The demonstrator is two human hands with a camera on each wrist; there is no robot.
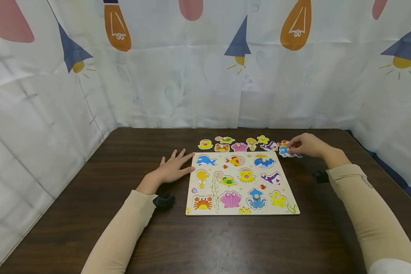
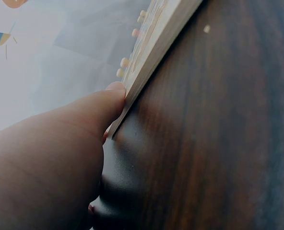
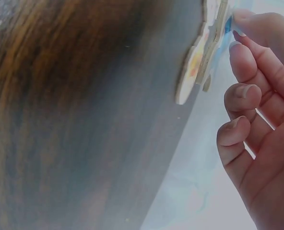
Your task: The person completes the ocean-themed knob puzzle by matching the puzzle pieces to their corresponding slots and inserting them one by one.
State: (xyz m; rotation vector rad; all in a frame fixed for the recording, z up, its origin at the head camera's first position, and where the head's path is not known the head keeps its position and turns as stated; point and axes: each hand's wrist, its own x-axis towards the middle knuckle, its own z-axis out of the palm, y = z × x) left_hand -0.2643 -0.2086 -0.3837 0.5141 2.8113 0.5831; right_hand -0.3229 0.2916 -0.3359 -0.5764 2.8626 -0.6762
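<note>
Whale and squid sit in the board; nine pieces lie off it, right hand pinching a blue one, left hand spread-fingered at the board's left edge.

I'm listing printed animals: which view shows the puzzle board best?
The head view: it shows nearly the whole puzzle board, with its printed animals facing up. The left wrist view shows only part of it, edge-on, the left hand touching it. The right wrist view doesn't clearly show it.
</note>
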